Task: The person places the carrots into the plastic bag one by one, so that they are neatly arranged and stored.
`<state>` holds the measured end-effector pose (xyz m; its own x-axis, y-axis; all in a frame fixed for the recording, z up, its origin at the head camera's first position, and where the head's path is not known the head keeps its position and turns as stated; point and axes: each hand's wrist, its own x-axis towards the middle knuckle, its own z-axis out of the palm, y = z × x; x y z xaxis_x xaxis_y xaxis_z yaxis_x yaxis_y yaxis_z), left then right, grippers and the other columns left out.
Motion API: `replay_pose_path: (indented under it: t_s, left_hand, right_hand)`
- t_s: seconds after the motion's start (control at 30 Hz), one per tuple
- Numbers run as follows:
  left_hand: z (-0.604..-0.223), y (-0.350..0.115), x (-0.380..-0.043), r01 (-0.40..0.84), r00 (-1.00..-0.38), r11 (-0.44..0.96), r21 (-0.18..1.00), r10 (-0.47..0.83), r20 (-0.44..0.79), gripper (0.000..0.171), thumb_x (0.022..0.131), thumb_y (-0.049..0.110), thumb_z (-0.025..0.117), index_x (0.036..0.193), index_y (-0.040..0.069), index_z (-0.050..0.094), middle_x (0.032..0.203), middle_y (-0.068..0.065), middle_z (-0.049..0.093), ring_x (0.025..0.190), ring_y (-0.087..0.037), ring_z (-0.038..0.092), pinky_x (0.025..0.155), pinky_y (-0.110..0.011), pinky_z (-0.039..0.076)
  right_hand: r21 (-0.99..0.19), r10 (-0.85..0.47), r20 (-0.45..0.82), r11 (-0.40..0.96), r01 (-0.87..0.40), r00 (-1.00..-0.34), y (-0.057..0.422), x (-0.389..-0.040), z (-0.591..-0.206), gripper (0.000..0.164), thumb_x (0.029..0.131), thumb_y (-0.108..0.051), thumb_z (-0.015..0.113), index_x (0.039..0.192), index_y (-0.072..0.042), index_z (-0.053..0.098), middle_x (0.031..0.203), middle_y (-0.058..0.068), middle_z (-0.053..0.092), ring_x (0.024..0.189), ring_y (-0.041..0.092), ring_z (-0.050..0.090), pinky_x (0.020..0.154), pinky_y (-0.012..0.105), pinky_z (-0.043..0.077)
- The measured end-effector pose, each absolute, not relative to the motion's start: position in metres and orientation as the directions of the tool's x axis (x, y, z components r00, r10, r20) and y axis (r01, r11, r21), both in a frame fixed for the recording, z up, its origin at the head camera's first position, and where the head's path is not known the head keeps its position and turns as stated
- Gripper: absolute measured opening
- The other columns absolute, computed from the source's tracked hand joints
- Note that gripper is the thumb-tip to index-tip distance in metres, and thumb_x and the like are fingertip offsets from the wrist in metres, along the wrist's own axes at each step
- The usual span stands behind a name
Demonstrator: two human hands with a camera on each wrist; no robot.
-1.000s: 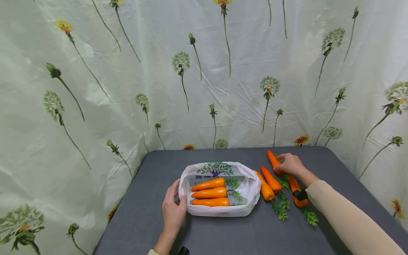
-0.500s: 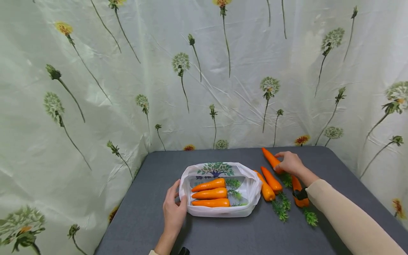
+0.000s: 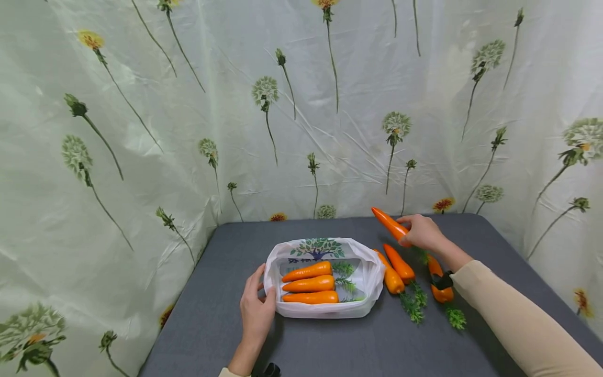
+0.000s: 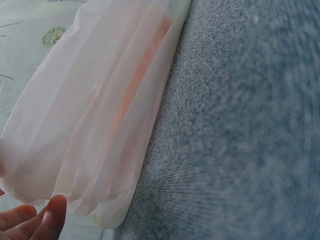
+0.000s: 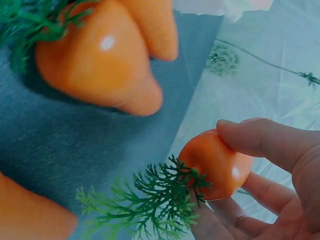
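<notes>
A white plastic bag [image 3: 325, 312] with a printed tree lies on the table, its mouth spread and three orange carrots [image 3: 309, 284] inside side by side, leafy ends to the right. My left hand [image 3: 256, 314] holds the bag's left end with thumb and fingers; in the left wrist view its fingertips [image 4: 54, 215] meet the thin plastic. My right hand [image 3: 424, 233] grips a fourth carrot [image 3: 389, 222] near its leafy end, the tip pointing up and left. That carrot's green top [image 5: 160, 200] hangs out of the hand in the right wrist view.
Two loose carrots, a left one [image 3: 391, 277] and a right one [image 3: 400, 263], lie just right of the bag. Another carrot [image 3: 442, 290] lies under the right wrist. Behind the grey table [image 3: 202, 314] hangs a dandelion-patterned curtain [image 3: 301, 115].
My right hand has moved slightly left and up with its carrot, whose tip now reaches past the table's far edge in view. The left hand and bag stay in place.
</notes>
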<state>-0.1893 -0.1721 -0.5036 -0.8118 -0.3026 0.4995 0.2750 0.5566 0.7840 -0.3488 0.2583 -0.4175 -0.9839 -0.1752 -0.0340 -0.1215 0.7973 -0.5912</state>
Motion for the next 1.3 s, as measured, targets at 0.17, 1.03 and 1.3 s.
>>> replay_pose_path:
  t_s: [0.17,1.03,1.3]
  left_hand:
    - [-0.504,-0.172,-0.189,0.284,-0.804,0.561,0.778,-0.303,0.512,0.057,0.088,0.001,0.070,0.142,0.015,0.058,0.132,-0.003,0.060,0.103,-0.025,0.065,0.072,-0.033,0.059]
    - [-0.504,-0.170,-0.189,0.263,-0.811,0.563,0.783,-0.311,0.496,0.057,0.088,0.002,0.070,0.142,0.016,0.057,0.133,-0.004,0.060,0.104,-0.029,0.065,0.074,-0.040,0.060]
    - [-0.505,-0.171,-0.190,0.280,-0.808,0.556,0.783,-0.305,0.505,0.057,0.088,0.002,0.069,0.142,0.015,0.057,0.132,-0.005,0.060,0.104,-0.029,0.065,0.074,-0.039,0.060]
  right_hand:
    - [-0.612,-0.206,-0.012,0.775,-0.156,-0.978,0.250,-0.344,-0.410,0.068,0.075,-0.007,0.080,0.138,0.003,0.057,0.118,0.024,0.067,0.081,0.026,0.064,0.063,0.035,0.054]
    - [-0.623,-0.431,0.122,0.668,-0.407,-0.894,0.201,-0.319,-0.379,0.061,0.086,-0.028,0.081,0.139,-0.009,0.060,0.117,0.007,0.068,0.096,0.023,0.065,0.071,0.035,0.055]
    - [-0.589,-0.494,0.136,0.657,-0.471,-0.859,0.176,-0.315,-0.371,0.053,0.083,-0.019,0.084,0.133,-0.012,0.066,0.110,0.002,0.070,0.092,0.020,0.064,0.073,0.035,0.055]
